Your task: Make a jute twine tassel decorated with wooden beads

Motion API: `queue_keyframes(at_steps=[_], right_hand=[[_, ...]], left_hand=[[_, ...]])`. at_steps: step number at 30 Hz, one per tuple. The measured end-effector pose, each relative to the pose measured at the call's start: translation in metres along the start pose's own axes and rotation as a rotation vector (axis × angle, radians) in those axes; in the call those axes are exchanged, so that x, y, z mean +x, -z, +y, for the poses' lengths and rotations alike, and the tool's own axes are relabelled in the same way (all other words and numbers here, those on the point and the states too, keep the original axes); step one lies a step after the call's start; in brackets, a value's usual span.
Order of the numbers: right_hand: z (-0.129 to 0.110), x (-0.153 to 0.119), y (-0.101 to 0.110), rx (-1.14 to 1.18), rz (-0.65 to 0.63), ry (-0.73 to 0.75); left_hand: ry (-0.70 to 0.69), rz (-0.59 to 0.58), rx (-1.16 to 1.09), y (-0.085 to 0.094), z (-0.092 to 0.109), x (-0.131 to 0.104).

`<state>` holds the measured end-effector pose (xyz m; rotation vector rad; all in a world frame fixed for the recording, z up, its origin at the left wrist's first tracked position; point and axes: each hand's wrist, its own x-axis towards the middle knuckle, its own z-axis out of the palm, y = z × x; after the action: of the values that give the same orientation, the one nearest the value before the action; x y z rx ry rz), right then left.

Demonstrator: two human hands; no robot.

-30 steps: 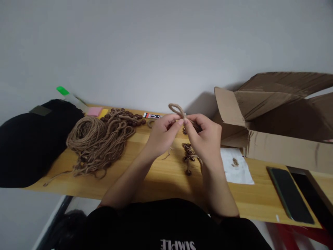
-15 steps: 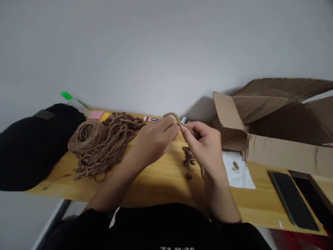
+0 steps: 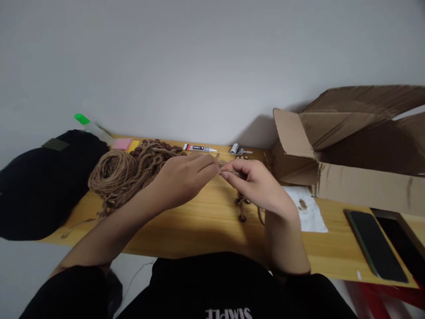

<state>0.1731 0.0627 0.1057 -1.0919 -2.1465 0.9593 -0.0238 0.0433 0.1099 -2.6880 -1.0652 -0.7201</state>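
My left hand (image 3: 186, 177) is closed, its fingertips pinching strands of brown cord just left of my right hand. Thumb and fingers of my right hand (image 3: 254, 181) grip the same bundle of brown cord (image 3: 239, 173), which runs between the two hands above the table. Below my right hand, dark brown beads on cord (image 3: 242, 208) lie on the wood, partly hidden by the wrist. A coiled heap of brown cord (image 3: 113, 175) sits left of my left hand, with more beads (image 3: 156, 144) strung behind it. My left fingertips hide part of the held strands.
On the wooden table (image 3: 199, 226) stand an open cardboard box (image 3: 361, 181) at right and a black cap (image 3: 49, 186) at left. A glue tube (image 3: 199, 148), a metal clip-like piece (image 3: 235, 149), sticky notes (image 3: 122, 144), a white tissue (image 3: 310, 217) and a dark phone (image 3: 376, 246) lie about.
My left hand has moved left and slightly down, my right hand slightly down. The cord loop that rose above the hands is gone; the strands now lie flatter between them.
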Motion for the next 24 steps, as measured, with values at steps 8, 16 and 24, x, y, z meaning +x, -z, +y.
queue_keyframes(at_steps=[8, 16, 24], right_hand=[[-0.005, -0.002, -0.001, -0.162, -0.009, 0.1], [-0.008, -0.006, 0.009, -0.085, -0.034, 0.416], [-0.009, -0.007, 0.009, 0.173, 0.014, 0.425]], left_hand=[[0.12, -0.084, -0.194, 0.0, -0.003, 0.0], [0.405, -0.133, -0.963, 0.013, -0.012, 0.009], [0.532, -0.007, -1.392, -0.008, -0.003, 0.009]])
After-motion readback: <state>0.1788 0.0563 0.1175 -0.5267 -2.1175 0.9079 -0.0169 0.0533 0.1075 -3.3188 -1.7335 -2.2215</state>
